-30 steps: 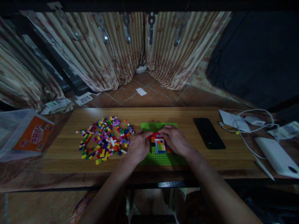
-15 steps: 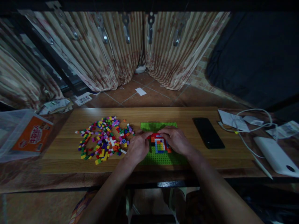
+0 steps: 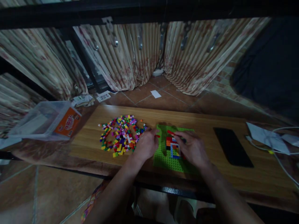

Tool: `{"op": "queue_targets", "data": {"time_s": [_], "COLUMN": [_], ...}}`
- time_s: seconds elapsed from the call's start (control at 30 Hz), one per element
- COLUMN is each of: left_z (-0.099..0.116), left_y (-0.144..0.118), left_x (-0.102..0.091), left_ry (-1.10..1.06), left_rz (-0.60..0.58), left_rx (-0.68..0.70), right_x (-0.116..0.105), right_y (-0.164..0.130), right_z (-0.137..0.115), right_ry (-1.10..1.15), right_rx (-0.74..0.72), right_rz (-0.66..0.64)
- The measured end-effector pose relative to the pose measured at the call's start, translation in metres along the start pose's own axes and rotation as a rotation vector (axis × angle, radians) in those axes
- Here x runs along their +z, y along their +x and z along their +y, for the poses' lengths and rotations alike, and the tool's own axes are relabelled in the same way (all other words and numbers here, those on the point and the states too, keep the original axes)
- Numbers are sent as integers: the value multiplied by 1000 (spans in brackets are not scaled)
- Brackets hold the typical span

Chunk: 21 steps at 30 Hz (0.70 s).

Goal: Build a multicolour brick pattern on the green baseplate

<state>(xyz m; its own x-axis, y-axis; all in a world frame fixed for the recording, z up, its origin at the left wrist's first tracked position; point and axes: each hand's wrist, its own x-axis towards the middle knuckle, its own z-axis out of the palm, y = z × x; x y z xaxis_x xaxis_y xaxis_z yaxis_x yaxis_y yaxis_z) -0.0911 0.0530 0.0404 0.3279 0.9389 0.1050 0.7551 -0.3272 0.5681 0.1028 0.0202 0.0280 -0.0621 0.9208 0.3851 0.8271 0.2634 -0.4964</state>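
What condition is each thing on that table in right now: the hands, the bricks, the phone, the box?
Left hand: pinching a small red brick.
Right hand: pinching a red piece.
Green baseplate: flat, partly built on.
Loose bricks: scattered.
Phone: screen dark.
Plastic box: lying tilted.

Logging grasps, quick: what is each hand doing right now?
Left hand: pinching a small red brick.
Right hand: pinching a red piece over the green baseplate.

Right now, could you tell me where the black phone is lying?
In the head view, the black phone lies flat on the wooden table, right of the green baseplate and beyond the right hand.
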Motion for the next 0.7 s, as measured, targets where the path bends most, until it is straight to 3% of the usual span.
{"op": "queue_targets", "data": {"time_s": [0.3, 0.5, 0.7], "left_z": [-60, -72, -78], "left_y": [-4, -4, 6], "left_x": [-57, -64, -66], "left_ry": [181, 273, 293], "left_rz": [-21, -59, 36], "left_rx": [-255, -389, -410], "right_x": [40, 62, 70], "right_y": [-8, -16, -20], "right_z": [-62, -75, -76], "right_ry": [-215, -281, -154], "right_rx": [-191, -210, -282], "right_rz": [-128, -204, -186]}}
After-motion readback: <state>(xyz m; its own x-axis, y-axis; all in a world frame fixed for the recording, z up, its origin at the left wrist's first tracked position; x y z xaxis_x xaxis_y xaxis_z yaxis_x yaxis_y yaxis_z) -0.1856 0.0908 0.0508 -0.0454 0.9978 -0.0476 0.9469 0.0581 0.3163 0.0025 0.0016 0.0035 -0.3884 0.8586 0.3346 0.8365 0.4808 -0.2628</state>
